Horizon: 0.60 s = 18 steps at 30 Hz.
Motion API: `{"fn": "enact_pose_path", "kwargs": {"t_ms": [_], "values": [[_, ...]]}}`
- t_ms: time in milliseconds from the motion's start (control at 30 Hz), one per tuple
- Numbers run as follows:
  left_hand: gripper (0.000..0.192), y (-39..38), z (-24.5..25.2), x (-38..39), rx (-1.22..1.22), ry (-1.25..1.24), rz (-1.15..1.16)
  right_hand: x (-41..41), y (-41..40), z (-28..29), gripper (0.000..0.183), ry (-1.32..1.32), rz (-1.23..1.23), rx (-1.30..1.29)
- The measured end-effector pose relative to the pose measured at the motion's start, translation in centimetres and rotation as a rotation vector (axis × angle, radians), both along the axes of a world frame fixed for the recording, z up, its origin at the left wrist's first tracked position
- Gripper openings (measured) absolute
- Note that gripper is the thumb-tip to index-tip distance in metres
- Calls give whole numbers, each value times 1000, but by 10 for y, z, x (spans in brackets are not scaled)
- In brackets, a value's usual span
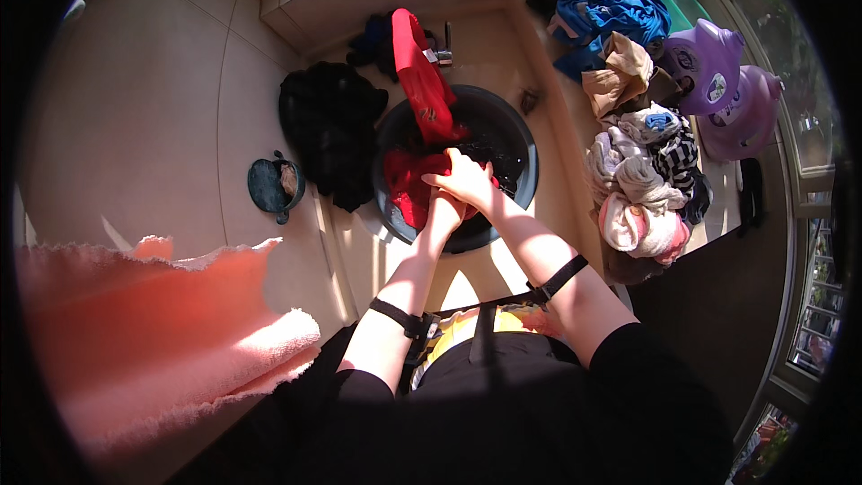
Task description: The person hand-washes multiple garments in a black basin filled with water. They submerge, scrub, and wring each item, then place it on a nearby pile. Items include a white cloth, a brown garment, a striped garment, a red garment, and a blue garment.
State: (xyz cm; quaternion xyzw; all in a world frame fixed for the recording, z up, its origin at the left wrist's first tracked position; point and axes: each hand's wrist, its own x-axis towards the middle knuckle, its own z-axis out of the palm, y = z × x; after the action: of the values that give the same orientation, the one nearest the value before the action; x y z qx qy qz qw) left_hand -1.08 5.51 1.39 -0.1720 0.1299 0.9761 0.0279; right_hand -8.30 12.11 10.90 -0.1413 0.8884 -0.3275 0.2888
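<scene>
A wet red garment lies bunched in a dark grey basin of dark water. My left hand grips its cloth, with the fingers mostly hidden beneath my right hand. The right hand presses over the left, its thumb and fingers bent around red fabric that shows at its far side. Another stretch of red cloth drapes over the faucet and trails down into the basin; whether it is the same piece I cannot tell. Behind it the metal faucet handle is visible.
Left of the basin sits a black garment heap, beside a green soap dish with soap. A pink towel hangs at near left. On the right ledge are a blue garment, bundled socks and purple detergent jugs.
</scene>
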Motion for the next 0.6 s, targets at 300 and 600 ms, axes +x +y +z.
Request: {"fn": "enact_pose_path", "kwargs": {"t_ms": [300, 600], "values": [[31, -47, 50, 33, -60, -619, 214, 26, 8, 22, 48, -101, 76, -469], [40, -54, 40, 25, 28, -75, 69, 60, -19, 69, 37, 145, 101, -243]]}}
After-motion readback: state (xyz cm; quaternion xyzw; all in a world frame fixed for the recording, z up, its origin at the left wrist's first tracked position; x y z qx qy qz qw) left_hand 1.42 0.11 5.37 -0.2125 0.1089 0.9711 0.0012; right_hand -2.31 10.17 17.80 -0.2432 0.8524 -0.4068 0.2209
